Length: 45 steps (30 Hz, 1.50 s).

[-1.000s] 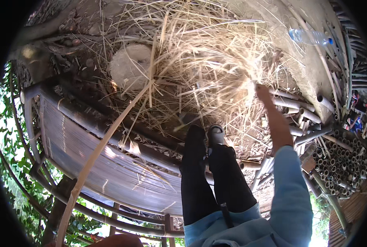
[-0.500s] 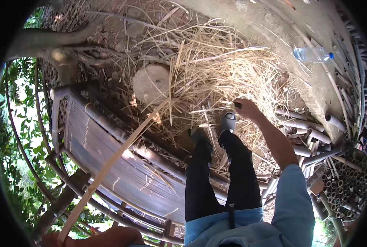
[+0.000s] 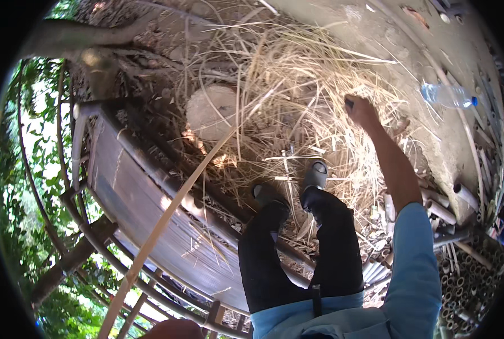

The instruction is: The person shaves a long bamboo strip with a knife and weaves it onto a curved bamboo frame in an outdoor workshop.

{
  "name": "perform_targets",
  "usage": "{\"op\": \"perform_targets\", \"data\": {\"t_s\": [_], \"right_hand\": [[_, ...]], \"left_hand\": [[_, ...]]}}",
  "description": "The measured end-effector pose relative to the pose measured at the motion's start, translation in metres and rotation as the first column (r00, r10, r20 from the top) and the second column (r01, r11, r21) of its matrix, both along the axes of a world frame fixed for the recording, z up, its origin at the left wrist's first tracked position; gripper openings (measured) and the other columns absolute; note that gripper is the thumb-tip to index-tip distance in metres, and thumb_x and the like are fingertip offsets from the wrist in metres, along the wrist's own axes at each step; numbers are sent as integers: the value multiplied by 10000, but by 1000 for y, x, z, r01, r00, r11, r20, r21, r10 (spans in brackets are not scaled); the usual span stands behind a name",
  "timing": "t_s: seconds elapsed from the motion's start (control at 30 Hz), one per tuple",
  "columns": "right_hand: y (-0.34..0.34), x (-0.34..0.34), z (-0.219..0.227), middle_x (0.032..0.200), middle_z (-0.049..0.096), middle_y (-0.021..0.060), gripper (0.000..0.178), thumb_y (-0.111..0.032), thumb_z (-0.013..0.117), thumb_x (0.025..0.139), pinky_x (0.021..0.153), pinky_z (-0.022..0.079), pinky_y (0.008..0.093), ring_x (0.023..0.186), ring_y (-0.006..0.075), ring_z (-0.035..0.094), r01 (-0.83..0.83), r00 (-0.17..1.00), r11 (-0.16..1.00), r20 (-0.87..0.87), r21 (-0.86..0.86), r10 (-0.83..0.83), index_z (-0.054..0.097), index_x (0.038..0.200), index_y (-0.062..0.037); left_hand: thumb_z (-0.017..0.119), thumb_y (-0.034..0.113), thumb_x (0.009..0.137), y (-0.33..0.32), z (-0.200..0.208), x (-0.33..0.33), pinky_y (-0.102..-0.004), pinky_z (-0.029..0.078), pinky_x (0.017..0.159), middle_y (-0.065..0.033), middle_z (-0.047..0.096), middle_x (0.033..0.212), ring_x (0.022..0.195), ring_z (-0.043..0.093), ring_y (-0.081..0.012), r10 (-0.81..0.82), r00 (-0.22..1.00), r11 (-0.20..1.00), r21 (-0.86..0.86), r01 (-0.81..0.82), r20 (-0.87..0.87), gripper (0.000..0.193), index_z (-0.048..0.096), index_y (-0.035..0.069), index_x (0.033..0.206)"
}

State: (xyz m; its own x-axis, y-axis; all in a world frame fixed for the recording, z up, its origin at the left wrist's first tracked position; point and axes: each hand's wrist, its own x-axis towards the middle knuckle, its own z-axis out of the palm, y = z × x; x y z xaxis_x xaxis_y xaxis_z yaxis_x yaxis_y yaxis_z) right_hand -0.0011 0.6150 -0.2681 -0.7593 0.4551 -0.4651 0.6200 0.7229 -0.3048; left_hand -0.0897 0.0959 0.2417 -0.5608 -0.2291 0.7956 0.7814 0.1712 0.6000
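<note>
The right hand (image 3: pixel 362 111) is stretched out over the heap of dry straw (image 3: pixel 314 96), fist closed around a small dark tool handle whose working end cannot be made out. The left hand (image 3: pixel 172 329) barely shows at the lower edge; it seems closed on the near end of a long bamboo strip (image 3: pixel 175 203), which runs up and away to the pale round stone (image 3: pixel 212 113) by the straw, though the grip itself is mostly cut off.

This looks like the stripping or splitting stage of bamboo work. The next move would call for bringing tool and strip together with a steady hold.

The person's shoes (image 3: pixel 315 174) rest among the straw. A slatted bamboo panel (image 3: pixel 150 209) lies under the strip, a plastic bottle (image 3: pixel 447 95) sits on the ground toward the right, and cut bamboo tubes (image 3: pixel 461 282) pile up at lower right. Loose straw clutters the footing.
</note>
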Motion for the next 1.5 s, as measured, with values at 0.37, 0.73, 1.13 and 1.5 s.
{"op": "perform_targets", "data": {"t_s": [0.37, 0.73, 1.13, 1.5], "right_hand": [[-133, 83, 9, 931, 733, 198, 502, -323, 778, 820, 804, 562, 387, 849, 293, 727, 149, 971, 877, -101, -457, -217, 685, 1213, -25], [-288, 115, 124, 983, 691, 140, 476, -172, 716, 940, 785, 540, 355, 853, 210, 668, -69, 784, 918, -590, -391, -192, 516, 1360, -73], [-480, 168, 255, 880, 713, 224, 393, -201, 747, 927, 624, 571, 424, 777, 420, 726, -326, 655, 894, -755, -307, -20, 569, 1229, -23], [-467, 178, 249, 949, 711, 145, 429, -159, 820, 849, 626, 588, 364, 726, 300, 735, -475, 551, 867, -819, -147, 163, 577, 1166, -3]], "left_hand": [[514, 340, 938, -27, -44, 36, -335, 274, 495, -59, 333, 585, 533, 305, -172, -105, 987, 994, 29, 109, -123, 363, 522, 46, 726], [484, 486, 986, -146, -69, 124, -329, 317, 523, -18, 360, 654, 552, 343, -160, -507, 836, 856, -11, 516, -213, 425, 449, 122, 767], [500, 461, 1020, -167, -145, 176, -387, 316, 651, -23, 470, 660, 641, 399, -199, -319, 852, 945, -72, 319, -415, 432, 476, 130, 744], [526, 318, 983, -84, -130, 206, -399, 301, 809, 17, 288, 504, 713, 406, -203, 16, 887, 994, 103, 35, -462, 497, 336, 199, 540]]}}
